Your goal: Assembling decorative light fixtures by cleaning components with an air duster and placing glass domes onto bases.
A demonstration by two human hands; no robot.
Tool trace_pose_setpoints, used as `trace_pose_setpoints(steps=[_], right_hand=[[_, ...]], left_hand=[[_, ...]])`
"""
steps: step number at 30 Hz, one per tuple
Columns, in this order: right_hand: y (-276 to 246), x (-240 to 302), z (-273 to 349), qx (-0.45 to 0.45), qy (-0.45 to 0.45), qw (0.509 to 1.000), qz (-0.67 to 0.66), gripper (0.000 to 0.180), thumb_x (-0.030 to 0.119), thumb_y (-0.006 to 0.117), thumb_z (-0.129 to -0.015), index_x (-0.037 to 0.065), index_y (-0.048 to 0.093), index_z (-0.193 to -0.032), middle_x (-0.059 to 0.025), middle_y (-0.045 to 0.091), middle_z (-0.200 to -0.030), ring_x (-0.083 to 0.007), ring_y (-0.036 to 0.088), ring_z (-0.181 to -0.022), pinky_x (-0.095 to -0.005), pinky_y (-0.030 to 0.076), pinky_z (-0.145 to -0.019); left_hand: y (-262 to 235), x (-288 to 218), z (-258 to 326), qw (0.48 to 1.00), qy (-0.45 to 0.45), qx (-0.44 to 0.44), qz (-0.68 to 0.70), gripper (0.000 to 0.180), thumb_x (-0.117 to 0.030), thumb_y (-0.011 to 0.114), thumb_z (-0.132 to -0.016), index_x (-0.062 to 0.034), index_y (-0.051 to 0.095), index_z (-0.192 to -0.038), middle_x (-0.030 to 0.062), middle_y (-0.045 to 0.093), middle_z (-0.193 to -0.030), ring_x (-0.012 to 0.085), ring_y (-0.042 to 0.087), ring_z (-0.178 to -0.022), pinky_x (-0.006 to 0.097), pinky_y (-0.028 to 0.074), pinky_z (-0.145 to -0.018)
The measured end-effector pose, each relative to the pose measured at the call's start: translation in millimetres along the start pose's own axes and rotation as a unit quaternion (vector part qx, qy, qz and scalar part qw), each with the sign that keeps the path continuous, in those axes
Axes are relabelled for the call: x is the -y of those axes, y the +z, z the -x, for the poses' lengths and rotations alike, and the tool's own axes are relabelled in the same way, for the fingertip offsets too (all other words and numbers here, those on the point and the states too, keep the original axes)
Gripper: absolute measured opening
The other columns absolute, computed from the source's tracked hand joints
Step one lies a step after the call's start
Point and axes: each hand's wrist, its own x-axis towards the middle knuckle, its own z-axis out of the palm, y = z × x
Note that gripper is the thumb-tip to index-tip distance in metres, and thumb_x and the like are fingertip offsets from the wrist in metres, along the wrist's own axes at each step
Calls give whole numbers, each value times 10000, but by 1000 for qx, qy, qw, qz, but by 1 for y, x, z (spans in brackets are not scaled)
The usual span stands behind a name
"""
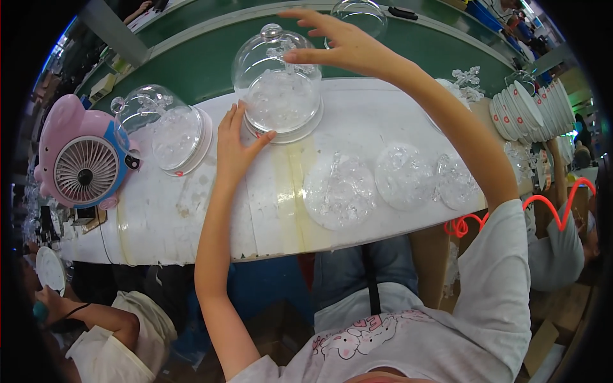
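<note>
A clear glass dome (278, 83) with a round knob stands upright on a clear round base at the far middle of the white worktop (191, 217). My left hand (236, 150) rests flat on the worktop, fingers apart, its thumb touching the dome's base. My right hand (332, 43) hovers open at the dome's upper right, fingertips close to its side near the knob. Another glass dome (163, 127) lies tipped on its side to the left.
Three clear round glass plates (340, 190) lie in a row on the worktop's right half. A pink and blue desk fan (82, 159) stands at left. White dishes (530, 112) are stacked at right. A green conveyor (204, 60) carries another dome (361, 16). Other people sit at left and right.
</note>
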Motion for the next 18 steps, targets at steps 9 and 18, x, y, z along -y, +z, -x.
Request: trace_pose_setpoints(steps=[9,18], right_hand=[[5,-19,2,117,62,981,-144,825,708,424,-758,186,291,-1383,-146,310,-1401,-280,364,-1257,-455,313,-1001],[44,-50,32,237,345,814,-404,778,622,261,-876,-1,336,-1336,-232,371,-1324,-315,414,-1185,-393,377,-963]], left_hand=[[5,5,0,998,-22,4,64,803,-442,743,-642,6,427,-1229,219,429,-1289,386,367,-1218,428,289,-1015],[3,1,3,994,-59,31,90,892,-363,834,-511,-7,421,-1217,187,496,-1208,309,471,-1131,367,373,-947]])
